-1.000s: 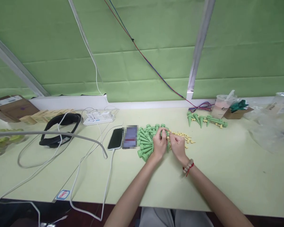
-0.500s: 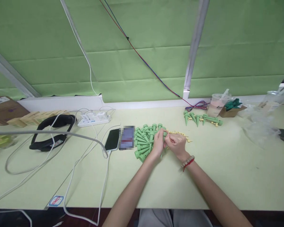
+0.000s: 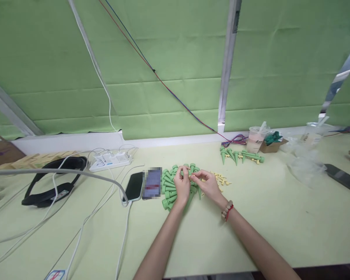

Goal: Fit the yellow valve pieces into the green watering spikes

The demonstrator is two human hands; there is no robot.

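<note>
1. Left hand (image 3: 182, 186): fingers curled inward over the heap. Can't tell how far its grip is closed or what's inside; fingers hide it.
2. Right hand (image 3: 207, 186): thumb and forefinger pinched together, apparently on a tiny yellow piece (image 3: 190, 177). Small part, so probably why a fingertip grip.
3. Hands meet almost tip to tip, likely so both can work at one spot.
4. Tapered green plastic spikes with round caps (image 3: 169, 187) lie fanned on the pale tabletop (image 3: 251, 229), partly under the left hand.
5. Loose small yellow plastic fittings (image 3: 223, 180) lie just beyond the right hand; probably split by side for short reaches.
6. Green spikes with yellow fittings attached (image 3: 236, 156) sit farther back, apart from both piles, presumably to avoid mixing.
</note>
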